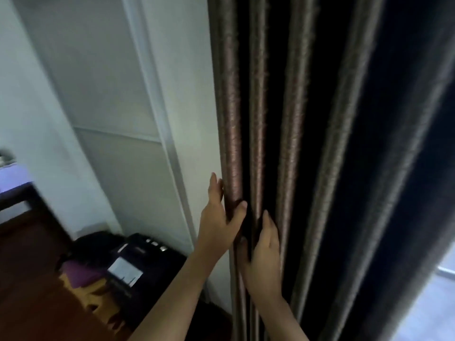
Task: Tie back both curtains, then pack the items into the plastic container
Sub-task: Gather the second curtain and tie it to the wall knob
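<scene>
Right hand [264, 257], left hand [220, 220] gripping curtain [294, 119], fingertips hidden

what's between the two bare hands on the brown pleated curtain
In the head view, a dark fold of the brown pleated curtain separates the left hand, gripping the edge pleat, from the right hand.

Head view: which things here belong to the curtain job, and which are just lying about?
Job in hand:
curtain
left hand, gripping the outermost fold
right hand, holding the next fold

Lying about:
black device, low left
purple item beside it
dark table, far left
</scene>
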